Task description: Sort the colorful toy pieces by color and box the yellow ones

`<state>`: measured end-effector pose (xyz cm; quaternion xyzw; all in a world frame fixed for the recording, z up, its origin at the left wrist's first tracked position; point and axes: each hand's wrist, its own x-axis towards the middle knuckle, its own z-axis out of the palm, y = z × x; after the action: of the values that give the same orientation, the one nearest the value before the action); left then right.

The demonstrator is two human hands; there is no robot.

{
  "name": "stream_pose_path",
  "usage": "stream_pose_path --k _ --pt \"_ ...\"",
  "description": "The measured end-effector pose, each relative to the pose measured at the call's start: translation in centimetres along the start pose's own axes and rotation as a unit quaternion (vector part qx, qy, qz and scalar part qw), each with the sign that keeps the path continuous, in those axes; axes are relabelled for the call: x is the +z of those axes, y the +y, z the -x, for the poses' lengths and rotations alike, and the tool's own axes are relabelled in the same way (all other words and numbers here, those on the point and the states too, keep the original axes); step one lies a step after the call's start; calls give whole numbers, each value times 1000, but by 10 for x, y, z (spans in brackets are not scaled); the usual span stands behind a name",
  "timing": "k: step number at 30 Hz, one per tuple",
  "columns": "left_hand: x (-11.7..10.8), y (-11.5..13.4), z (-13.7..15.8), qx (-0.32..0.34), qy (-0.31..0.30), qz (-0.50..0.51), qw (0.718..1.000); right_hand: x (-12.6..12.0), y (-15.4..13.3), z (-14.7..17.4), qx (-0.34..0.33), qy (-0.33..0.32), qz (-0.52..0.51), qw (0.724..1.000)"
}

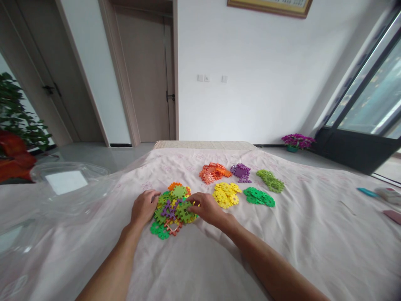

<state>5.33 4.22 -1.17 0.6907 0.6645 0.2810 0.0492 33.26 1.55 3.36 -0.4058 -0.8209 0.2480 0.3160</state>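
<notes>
A mixed heap of plastic interlocking pieces lies on the cloth before me, with green, purple, orange and yellow ones overlapping. My left hand rests against the heap's left side, its fingers stretched out and its fingertips partly hidden. From the right, my right hand reaches over the heap. Its thumb and forefinger are curved and apart, touching or just above an olive-green square piece. Purple pieces lie on top in the middle. An orange square frame and green flower-shaped discs stick out at the near edge.
Single-colour piles lie to the right: orange, purple, yellow, green and olive-green. Clear plastic containers stand at the left. A blue object lies near the right edge of the tablecloth.
</notes>
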Motion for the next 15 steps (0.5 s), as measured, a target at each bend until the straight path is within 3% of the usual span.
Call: stream_pose_path --k 6,11,15 --pt "1 -2 -1 2 -9 -11 1000 -21 14 -11 65 40 -91 993" --pt "-2 2 1 -5 -6 -24 1000 -71 60 -15 139 248 -73 956" --pt "-2 3 1 -7 -7 -23 1000 -117 105 2 198 333 -16 922"
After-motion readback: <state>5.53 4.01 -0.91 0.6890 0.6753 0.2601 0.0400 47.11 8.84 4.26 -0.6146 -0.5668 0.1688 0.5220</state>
